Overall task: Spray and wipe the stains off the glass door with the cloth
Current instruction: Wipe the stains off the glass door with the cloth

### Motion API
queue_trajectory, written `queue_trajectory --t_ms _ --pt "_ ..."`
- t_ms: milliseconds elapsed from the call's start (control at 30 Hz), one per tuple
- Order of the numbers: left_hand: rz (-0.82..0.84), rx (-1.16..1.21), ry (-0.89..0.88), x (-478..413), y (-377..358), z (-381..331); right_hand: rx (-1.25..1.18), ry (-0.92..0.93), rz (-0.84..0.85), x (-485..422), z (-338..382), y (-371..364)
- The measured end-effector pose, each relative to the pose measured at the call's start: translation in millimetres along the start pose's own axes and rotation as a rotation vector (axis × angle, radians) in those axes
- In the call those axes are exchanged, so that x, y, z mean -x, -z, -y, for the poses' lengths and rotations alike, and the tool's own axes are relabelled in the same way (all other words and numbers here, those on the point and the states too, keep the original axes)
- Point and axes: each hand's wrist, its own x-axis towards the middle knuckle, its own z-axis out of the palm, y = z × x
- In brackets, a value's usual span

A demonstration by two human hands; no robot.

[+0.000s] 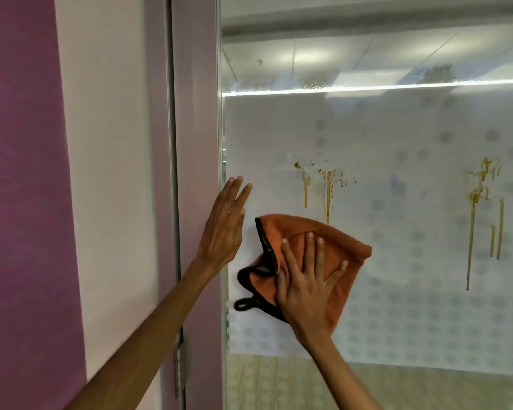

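From the head view, the right hand [305,291] lies flat on an orange cloth [335,247], its fingers [308,247] spread open and pressing the cloth against the glass door [412,202]; nothing is gripped. The cloth is bunched, with a black edge and a small black loop hanging out to the left of the palm. The left hand [224,229] is held up at the door's left edge, just left of the cloth and apart from it, fingers [234,190] straight, close together and empty; whether they touch the glass cannot be told. Brown stains run down the glass in drips: one group [328,187] sits just above the right hand's fingers, its longest drip reaching the cloth's top edge, and a second group [483,208] lies well to the right of the cloth. The lower glass carries a frosted film with a pattern of grey dots. Left of the left hand stand the door frame [196,113] and a purple wall [21,173].
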Motion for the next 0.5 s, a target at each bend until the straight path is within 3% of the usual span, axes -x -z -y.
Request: queue_trajectory --t_ms 67,233,400,500 --pt "0.002 -0.039 0.000 1.0 -0.8 -2.2 0.018 0.085 -0.005 2.4 -15.6 5.5" --pt "-0.032 -0.180 -0.024 2.4 -11.6 -3.9 -0.047 0.023 -0.063 -36.3 -8.7 17.3" --pt "-0.018 -0.218 -0.038 2.9 -12.8 -2.3 -0.074 0.270 -0.005 5.9 -39.3 16.1" --pt "-0.022 -0.217 0.006 3.2 -13.3 -7.4 -0.042 0.234 -0.068 -22.3 -60.9 24.7"
